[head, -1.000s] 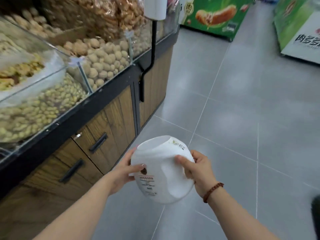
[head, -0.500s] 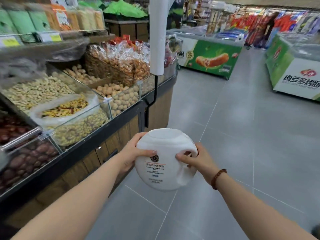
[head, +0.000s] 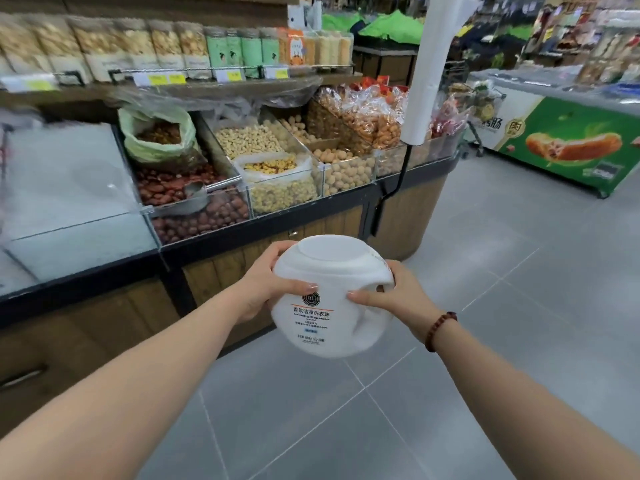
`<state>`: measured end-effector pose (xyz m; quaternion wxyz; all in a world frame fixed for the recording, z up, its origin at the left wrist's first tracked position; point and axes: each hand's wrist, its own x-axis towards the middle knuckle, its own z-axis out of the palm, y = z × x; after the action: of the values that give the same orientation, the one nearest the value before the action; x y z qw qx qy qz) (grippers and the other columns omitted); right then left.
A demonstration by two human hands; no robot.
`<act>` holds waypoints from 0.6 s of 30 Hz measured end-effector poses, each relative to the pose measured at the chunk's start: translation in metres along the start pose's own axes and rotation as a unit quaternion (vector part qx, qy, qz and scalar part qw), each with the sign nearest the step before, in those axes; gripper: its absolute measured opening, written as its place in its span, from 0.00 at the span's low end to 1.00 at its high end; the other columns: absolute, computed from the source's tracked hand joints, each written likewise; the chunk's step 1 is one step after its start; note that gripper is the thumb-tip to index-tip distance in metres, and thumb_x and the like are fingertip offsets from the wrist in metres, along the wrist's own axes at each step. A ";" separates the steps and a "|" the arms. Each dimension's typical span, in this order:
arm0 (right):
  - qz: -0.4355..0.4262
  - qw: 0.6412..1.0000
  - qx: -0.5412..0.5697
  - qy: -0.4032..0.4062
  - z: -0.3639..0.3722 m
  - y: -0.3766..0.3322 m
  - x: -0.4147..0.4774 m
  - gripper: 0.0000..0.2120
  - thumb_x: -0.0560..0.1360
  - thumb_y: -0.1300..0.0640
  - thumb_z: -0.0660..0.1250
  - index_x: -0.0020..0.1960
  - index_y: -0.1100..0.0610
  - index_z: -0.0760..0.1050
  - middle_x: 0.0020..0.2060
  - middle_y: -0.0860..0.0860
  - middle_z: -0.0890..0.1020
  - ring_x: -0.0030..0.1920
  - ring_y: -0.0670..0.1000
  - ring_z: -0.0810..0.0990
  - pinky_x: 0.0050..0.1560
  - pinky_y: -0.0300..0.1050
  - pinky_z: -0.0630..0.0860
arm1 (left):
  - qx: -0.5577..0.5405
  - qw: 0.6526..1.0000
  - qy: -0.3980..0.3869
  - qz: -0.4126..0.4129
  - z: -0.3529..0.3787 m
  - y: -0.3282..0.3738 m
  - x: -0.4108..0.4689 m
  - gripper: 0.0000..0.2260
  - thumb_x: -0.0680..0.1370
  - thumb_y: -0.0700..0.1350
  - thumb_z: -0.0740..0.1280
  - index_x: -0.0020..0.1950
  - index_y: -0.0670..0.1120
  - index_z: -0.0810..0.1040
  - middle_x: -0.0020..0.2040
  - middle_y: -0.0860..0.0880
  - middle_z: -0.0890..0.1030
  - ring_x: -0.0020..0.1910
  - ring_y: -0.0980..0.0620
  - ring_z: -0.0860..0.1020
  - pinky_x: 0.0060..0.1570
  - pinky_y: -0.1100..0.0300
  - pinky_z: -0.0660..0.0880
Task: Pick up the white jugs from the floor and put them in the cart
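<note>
You are standing in a supermarket aisle with a grey tiled floor filling the lower and right parts of the frame. A long wooden counter runs across the left and centre, topped with clear bins of nuts and dried fruit. Above it, in the upper left, a shelf carries rows of packets. A green chest freezer stands at the upper right, across the aisle. A white bag roll hangs on a black pole at the counter's right end.

No cart shows anywhere in the frame, and no other jugs can be seen on the floor.

At the centre, raised well clear of the floor, is one white jug. It is tipped so that a flat round end faces up and away, with the printed label towards you. Both your arms reach in from the bottom corners. Your left hand grasps the jug's left side, thumb across the front. Your right hand grasps the right side beside the handle opening, thumb also on the front. The two-sided hold likely steadies a bulky, smooth tub during carrying. A beaded bracelet circles your right wrist.

The jug is lifted; the cart must yet be found.
</note>
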<state>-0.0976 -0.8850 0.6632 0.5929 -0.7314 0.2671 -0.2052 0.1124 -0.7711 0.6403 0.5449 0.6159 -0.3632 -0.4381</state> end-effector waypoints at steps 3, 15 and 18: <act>-0.021 0.998 -0.007 -0.050 0.039 -0.018 -0.002 0.13 0.65 0.62 0.77 0.45 0.49 0.79 0.40 0.42 0.85 0.42 0.42 0.83 0.40 0.39 0.80 | 0.000 0.998 0.065 0.013 -0.031 0.005 -0.055 0.41 0.53 0.46 0.80 0.63 0.52 0.69 0.59 0.47 0.76 0.57 0.47 0.78 0.47 0.51 0.81; -0.105 0.958 -0.054 -0.261 0.311 -0.124 -0.054 0.23 0.60 0.52 0.81 0.52 0.58 0.79 0.41 0.53 0.84 0.39 0.49 0.81 0.34 0.43 0.78 | -0.028 0.940 0.334 0.059 -0.188 -0.003 -0.352 0.41 0.50 0.48 0.80 0.61 0.54 0.70 0.59 0.50 0.77 0.56 0.51 0.78 0.47 0.56 0.79; -0.101 0.941 -0.041 -0.320 0.404 -0.141 -0.092 0.20 0.61 0.55 0.80 0.48 0.60 0.79 0.37 0.52 0.83 0.34 0.50 0.79 0.35 0.42 0.76 | -0.026 0.918 0.394 0.049 -0.227 -0.020 -0.449 0.42 0.51 0.48 0.80 0.63 0.53 0.69 0.60 0.50 0.76 0.57 0.50 0.78 0.51 0.52 0.79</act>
<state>0.1015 -0.4991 0.7169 0.5926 -0.8054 -0.0042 -0.0077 0.1662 -0.2723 0.6901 0.6801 0.7059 -0.1374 -0.1423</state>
